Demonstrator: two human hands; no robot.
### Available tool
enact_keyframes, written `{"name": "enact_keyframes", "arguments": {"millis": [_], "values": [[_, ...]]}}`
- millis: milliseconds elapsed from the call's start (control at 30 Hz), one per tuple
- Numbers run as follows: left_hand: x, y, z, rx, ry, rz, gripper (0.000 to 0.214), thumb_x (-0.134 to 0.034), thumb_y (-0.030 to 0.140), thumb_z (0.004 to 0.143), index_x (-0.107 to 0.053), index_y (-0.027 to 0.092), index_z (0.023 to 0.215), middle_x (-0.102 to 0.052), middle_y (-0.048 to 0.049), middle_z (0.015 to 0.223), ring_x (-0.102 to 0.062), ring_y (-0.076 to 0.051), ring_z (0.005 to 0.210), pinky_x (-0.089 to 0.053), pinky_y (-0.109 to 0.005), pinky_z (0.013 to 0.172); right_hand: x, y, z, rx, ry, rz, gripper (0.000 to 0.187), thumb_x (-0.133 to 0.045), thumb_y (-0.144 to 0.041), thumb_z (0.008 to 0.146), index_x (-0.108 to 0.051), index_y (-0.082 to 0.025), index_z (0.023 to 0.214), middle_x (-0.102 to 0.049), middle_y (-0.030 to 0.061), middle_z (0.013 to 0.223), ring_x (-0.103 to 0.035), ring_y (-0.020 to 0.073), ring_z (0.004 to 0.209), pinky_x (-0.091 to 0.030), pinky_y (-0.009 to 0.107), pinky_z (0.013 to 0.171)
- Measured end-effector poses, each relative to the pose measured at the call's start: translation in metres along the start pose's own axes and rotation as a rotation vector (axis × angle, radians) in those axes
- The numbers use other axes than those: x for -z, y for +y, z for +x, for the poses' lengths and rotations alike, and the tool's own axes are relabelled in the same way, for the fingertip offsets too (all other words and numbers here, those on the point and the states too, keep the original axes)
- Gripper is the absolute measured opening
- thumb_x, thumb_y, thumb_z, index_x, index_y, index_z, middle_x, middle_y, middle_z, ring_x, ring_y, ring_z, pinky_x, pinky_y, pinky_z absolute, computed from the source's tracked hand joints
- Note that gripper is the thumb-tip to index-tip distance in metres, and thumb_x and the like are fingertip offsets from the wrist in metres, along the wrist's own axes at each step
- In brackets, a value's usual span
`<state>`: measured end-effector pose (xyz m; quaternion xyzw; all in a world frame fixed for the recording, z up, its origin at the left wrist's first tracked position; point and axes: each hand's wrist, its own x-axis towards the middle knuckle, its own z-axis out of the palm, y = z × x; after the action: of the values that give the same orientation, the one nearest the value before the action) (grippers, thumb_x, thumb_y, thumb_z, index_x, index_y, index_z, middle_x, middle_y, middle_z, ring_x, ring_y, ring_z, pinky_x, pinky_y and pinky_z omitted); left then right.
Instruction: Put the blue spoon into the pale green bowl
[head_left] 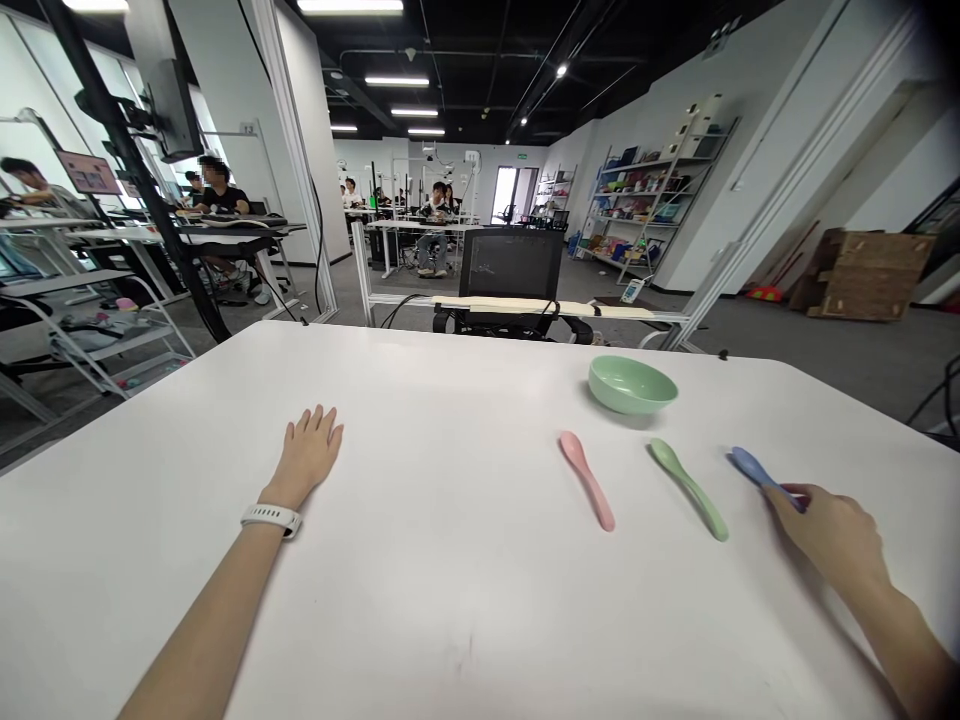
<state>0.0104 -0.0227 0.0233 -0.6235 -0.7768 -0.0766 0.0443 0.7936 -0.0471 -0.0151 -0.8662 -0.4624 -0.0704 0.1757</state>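
On the right side of the white table, my right hand (832, 535) has its fingers closed on the handle of a blue spoon (752, 466), whose bowl points away from me. To the left of it lies a green spoon (688, 487), and further left a pink spoon (589, 482); both are untouched. Behind the spoons stands a light green bowl (632, 386), upright. My left hand (309, 452), with a white band on the wrist, rests flat on the left part of the table, fingers spread and holding nothing.
The white table (420, 580) spans the width in front of me. An office chair (512, 265) stands beyond its far edge, near a metal frame. A cart (97, 335) is at the left, shelves (652, 190) at the back right. Several people sit at desks further back.
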Motion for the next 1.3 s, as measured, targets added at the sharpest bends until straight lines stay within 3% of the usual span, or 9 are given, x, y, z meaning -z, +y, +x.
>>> {"name": "enact_keyframes", "arguments": {"millis": [167,333,600,667,767,900,1033,1300], "values": [[-0.003,0.0,0.001,-0.009,0.034,0.006,0.068,-0.028,0.037,0.116,-0.055,0.013,0.173,-0.05,-0.0222,0.183,-0.045,-0.038,0.172,-0.036,-0.062,0.14,-0.001,0.001,0.001,0.014,0.017,-0.006,0.076,-0.036,-0.069,0.092,-0.085,-0.017,0.118,-0.08,0.0322,0.108,-0.078,0.0544,0.104,-0.065,0.065,0.087],[-0.004,-0.001,0.001,-0.019,0.037,0.002,0.068,-0.028,0.036,0.115,-0.056,0.011,0.172,-0.05,-0.0232,0.183,-0.046,-0.039,0.172,-0.037,-0.065,0.139,0.003,-0.004,-0.002,0.011,-0.033,-0.028,0.088,-0.03,-0.069,0.094,-0.083,-0.009,0.129,-0.078,0.035,0.113,-0.077,0.0545,0.108,-0.064,0.061,0.09],[-0.005,-0.002,0.001,-0.015,0.032,-0.009,0.07,-0.026,0.038,0.115,-0.055,0.011,0.172,-0.049,-0.0224,0.184,-0.043,-0.039,0.173,-0.035,-0.064,0.141,0.011,-0.016,-0.009,-0.029,0.002,-0.025,0.09,-0.031,-0.072,0.091,-0.08,-0.008,0.132,-0.076,0.0367,0.121,-0.074,0.0563,0.118,-0.062,0.065,0.097],[-0.005,-0.003,0.001,-0.02,0.034,-0.009,0.07,-0.025,0.038,0.114,-0.056,0.011,0.172,-0.049,-0.0227,0.183,-0.044,-0.039,0.173,-0.035,-0.065,0.14,0.014,-0.024,-0.012,0.013,0.086,0.0,0.094,-0.03,-0.074,0.092,-0.078,-0.007,0.137,-0.075,0.0379,0.128,-0.071,0.0579,0.126,-0.06,0.069,0.103],[-0.005,-0.003,0.001,-0.027,0.036,-0.016,0.072,-0.024,0.039,0.114,-0.056,0.01,0.171,-0.049,-0.0236,0.183,-0.044,-0.04,0.172,-0.035,-0.067,0.14,0.017,-0.04,-0.017,0.218,0.165,0.119,0.082,-0.033,-0.069,0.096,-0.074,-0.013,0.14,-0.075,0.0327,0.137,-0.069,0.0538,0.135,-0.056,0.07,0.114],[-0.004,-0.003,0.0,-0.023,0.032,-0.025,0.073,-0.023,0.04,0.113,-0.055,0.009,0.172,-0.049,-0.0234,0.183,-0.043,-0.04,0.173,-0.035,-0.067,0.14,0.012,-0.062,-0.021,0.452,0.011,0.286,0.058,-0.04,-0.054,0.101,-0.071,-0.022,0.138,-0.078,0.0214,0.148,-0.07,0.0429,0.146,-0.053,0.063,0.128],[-0.002,-0.002,-0.001,-0.031,0.054,-0.031,0.072,-0.025,0.039,0.113,-0.057,0.01,0.17,-0.052,-0.0237,0.181,-0.045,-0.04,0.172,-0.038,-0.067,0.138,0.003,-0.071,-0.024,0.422,-0.15,0.305,0.058,-0.04,-0.051,0.1,-0.075,-0.02,0.134,-0.079,0.0214,0.152,-0.067,0.041,0.153,-0.048,0.058,0.135],[-0.002,-0.001,-0.001,-0.022,0.05,-0.013,0.072,-0.024,0.039,0.113,-0.057,0.01,0.17,-0.051,-0.0239,0.182,-0.045,-0.039,0.172,-0.037,-0.065,0.139,-0.001,-0.065,-0.025,0.356,-0.201,0.335,0.065,-0.041,-0.055,0.101,-0.076,-0.019,0.142,-0.074,0.0193,0.161,-0.062,0.04,0.159,-0.047,0.053,0.136]]}}
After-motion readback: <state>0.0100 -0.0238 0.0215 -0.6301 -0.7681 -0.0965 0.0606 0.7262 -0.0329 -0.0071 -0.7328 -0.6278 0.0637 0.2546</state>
